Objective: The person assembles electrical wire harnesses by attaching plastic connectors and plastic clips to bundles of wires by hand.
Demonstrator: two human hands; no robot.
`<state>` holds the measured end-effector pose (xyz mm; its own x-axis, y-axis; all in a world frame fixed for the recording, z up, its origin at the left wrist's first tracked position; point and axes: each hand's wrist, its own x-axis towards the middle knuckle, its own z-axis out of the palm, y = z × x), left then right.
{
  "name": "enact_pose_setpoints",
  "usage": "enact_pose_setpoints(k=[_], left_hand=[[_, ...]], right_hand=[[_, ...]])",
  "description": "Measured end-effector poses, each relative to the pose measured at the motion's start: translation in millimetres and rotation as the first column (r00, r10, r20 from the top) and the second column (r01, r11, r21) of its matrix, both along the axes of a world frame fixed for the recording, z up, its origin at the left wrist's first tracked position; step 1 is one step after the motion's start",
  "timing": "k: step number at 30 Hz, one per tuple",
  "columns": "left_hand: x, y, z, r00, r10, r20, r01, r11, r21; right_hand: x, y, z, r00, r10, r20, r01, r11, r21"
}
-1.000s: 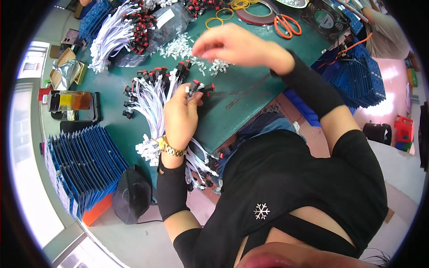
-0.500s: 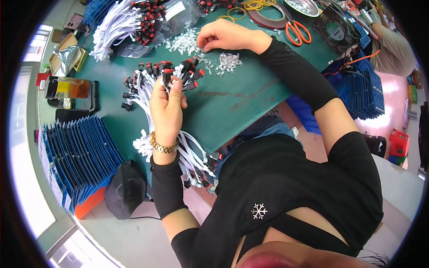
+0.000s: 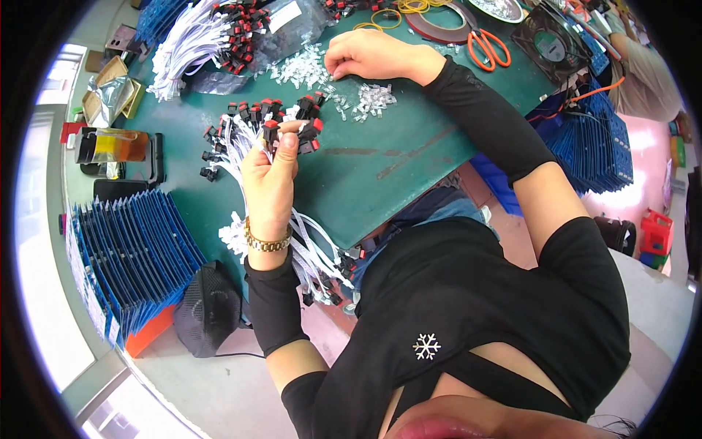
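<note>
Black-and-red connectors (image 3: 310, 137) are pinched between the thumb and fingers of the left hand (image 3: 269, 175), raised over a green worktop (image 3: 358, 190). A gold-toned watch (image 3: 268, 242) is worn on the same wrist. Beside and behind the hand, white cables (image 3: 238, 150) are fanned out, tipped with more connectors of the same kind; other cable ends are draped over the near edge of the worktop.

The right hand (image 3: 369, 58) is lowered to a heap of small clear plastic pieces (image 3: 300, 69), its fingers curled downward; whether a piece is gripped by the fingertips cannot be told. A smaller cluster of clear pieces (image 3: 374, 101) is scattered just beside it, toward the wearer.

At the far side, a second bundle of white cables (image 3: 183, 51) is laid next to a plastic bag (image 3: 296, 25). Orange-handled scissors (image 3: 488, 50) are placed close to a roll of tape (image 3: 447, 37), with yellow bands (image 3: 414, 7) nearby and a black fan (image 3: 552, 47) to the right. Blue boards (image 3: 139, 256) are ranked in a row at left, near a jar (image 3: 110, 146) with amber contents. Both forearms are covered by black sleeves (image 3: 479, 113).
</note>
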<state>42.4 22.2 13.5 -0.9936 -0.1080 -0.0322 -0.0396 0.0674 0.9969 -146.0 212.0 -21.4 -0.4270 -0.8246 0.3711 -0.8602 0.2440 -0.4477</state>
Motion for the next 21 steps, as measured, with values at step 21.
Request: enact_pose_setpoints(k=[21], left_hand=[[3,-2,4,0.993,0.114,-0.026,-0.106,0.972,0.21]], right_hand=[[85,-39,44,0.569,0.414,0.711,0.066,0.838,-0.541]])
